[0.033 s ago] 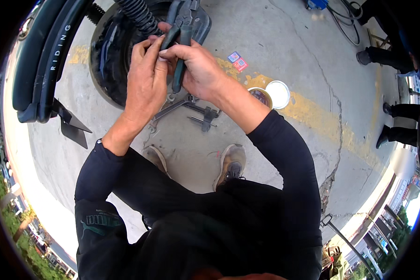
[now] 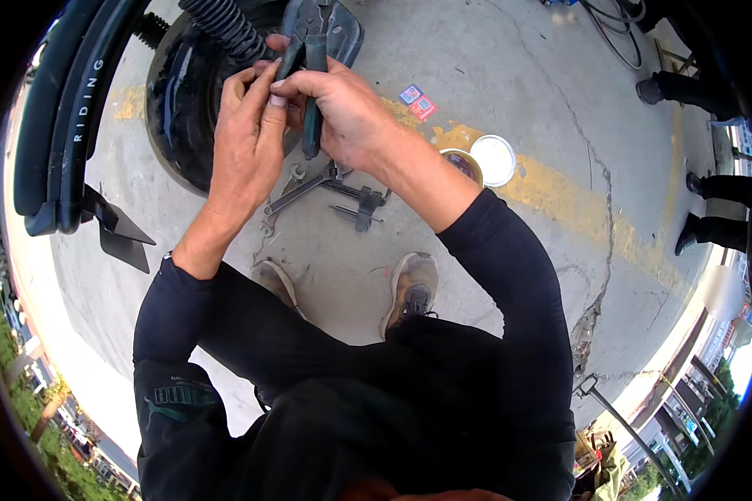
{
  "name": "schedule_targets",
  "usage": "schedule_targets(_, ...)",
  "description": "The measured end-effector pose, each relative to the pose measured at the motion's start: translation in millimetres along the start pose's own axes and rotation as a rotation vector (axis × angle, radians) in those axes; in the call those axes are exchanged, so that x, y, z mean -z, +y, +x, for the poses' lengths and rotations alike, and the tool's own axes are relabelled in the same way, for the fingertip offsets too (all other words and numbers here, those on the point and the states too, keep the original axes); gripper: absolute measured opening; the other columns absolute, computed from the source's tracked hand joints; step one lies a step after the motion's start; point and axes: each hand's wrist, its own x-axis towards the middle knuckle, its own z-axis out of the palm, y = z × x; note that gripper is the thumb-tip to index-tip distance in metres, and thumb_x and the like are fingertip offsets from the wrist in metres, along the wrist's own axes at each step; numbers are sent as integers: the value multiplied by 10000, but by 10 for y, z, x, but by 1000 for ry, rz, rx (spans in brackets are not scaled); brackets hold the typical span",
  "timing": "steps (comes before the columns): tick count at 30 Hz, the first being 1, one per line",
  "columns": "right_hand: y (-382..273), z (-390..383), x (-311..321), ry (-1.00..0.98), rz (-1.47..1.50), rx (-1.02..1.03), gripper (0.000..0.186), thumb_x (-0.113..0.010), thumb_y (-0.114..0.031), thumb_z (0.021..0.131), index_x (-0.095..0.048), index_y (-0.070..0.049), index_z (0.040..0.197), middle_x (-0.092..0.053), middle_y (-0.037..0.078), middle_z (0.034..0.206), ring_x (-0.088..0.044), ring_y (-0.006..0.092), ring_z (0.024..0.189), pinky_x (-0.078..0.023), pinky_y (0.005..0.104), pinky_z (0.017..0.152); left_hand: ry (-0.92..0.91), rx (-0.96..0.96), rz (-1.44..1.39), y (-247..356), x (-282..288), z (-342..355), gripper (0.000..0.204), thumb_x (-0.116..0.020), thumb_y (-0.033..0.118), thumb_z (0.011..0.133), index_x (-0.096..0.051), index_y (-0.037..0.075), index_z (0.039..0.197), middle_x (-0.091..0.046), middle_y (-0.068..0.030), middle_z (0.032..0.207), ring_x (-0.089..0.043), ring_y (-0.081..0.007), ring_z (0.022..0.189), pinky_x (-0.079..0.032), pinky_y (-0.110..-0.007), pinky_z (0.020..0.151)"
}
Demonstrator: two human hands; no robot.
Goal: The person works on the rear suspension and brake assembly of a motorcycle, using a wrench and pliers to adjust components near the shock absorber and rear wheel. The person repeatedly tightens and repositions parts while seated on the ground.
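Observation:
My left hand [image 2: 246,146] is closed around the left handle of dark green-handled pliers [image 2: 312,134], its fingertips partly hidden. My right hand [image 2: 355,117] also grips the pliers, thumb across toward the left thumb; whether a small part sits between them I cannot tell. The pliers' head is held over a dark metal plate [image 2: 349,37] beside a black ribbed coil [image 2: 226,33] and a black tyre [image 2: 175,117]; contact is unclear. Below my hands, wrenches [image 2: 297,192] and a dark tool [image 2: 365,209] lie on the concrete.
A black body panel [image 2: 50,142] stands at left. An open tin [image 2: 468,165], a white lid [image 2: 495,161] and small printed cards [image 2: 416,101] lie to the right. My shoes [image 2: 411,288] are below. Other people's legs [image 2: 685,92] and a hose [image 2: 618,33] show at far right.
My hands and the pliers appear slightly higher and further left in the picture, along with the tyre and nearby floor items. Both hands keep their grip on the pliers.

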Motion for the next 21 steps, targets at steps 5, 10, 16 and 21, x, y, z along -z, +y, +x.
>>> schedule_targets(5, -923, -343, 563, 194, 38, 157, 243, -615, -145, 979, -564, -32, 1189, -645, 92, 1001, -632, 197, 923, -483, 297, 689, 27, 16, 70, 291, 64, 170, 389, -596, 248, 1038, -615, 33, 1361, -526, -160, 1344, -572, -264, 1244, -504, -343, 985)
schedule_targets(10, -1961, -712, 1918, 500, 258, 365, 226, -590, -201, 992, -562, -20, 1126, -653, 126, 1000, -641, 226, 892, -504, 312, 766, 261, 145, 199, 175, 38, 414, 649, -690, 327, 992, -400, -20, 1457, -422, -228, 1439, -507, -318, 1337, -464, -403, 1108)
schedule_targets(16, -2458, -1235, 2455, 490, 312, 163, 208, -625, -145, 956, -560, 4, 1086, -632, 115, 977, -626, 191, 901, -463, 292, 666, 401, 324, 185, 88, 211, 758, 821, -822, 356, 892, -406, -103, 1431, -460, -240, 1407, -549, -299, 1258, -444, -409, 1117)
schedule_targets(21, -2077, -1380, 2789, 684, -562, -273, 284, -650, -59, 844, -590, 2, 1114, -635, 93, 974, -613, 168, 870, -453, 310, 679, 369, 559, -14, -77, 252, 1067, 621, -859, 376, 807, -631, -81, 1161, -718, -154, 1076, -673, -238, 1001, -495, -336, 940)
